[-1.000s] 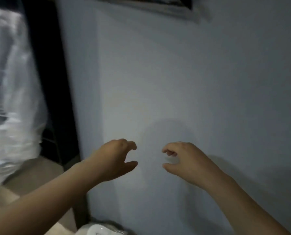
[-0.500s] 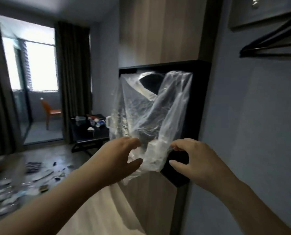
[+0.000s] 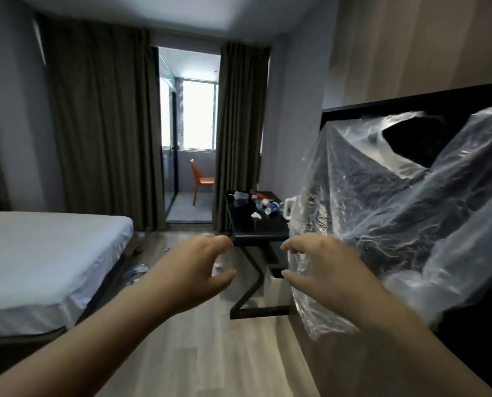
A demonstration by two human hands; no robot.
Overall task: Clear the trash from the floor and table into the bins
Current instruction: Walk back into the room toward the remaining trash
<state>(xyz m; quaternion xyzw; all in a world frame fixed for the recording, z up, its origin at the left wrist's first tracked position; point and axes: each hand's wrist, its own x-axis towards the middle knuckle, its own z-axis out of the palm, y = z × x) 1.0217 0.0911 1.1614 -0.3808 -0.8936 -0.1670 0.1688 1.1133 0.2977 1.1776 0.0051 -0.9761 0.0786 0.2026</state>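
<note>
Head view: your left hand is raised in front of you over the wood floor. Its fingers are curled loosely, the thumb is set well apart below them, and there is nothing in the gap. Your right hand is at the same height, just beside it, in a mirrored claw shape. The fingertips and the thumb are apart and not pinched together.

The left edge of a clear plastic bag shows in the opening between that thumb and the fingers. You are not gripping it. I cannot tell whether the fingertips brush the film. The bag is draped over a dark recess in the unit on your right and hangs down behind your right wrist.

The task's things are farther off. A black table stands against the right wall beyond your hands. It carries a scatter of trash: cups, a small bottle and crumpled white paper. A white container with a dark opening sits under the table. More litter lies on the floor near the foot of the bed, including clear plastic bottles. Neither hand is touching any of it.

At the far end, brown curtains frame a doorway with an orange chair beyond.
</note>
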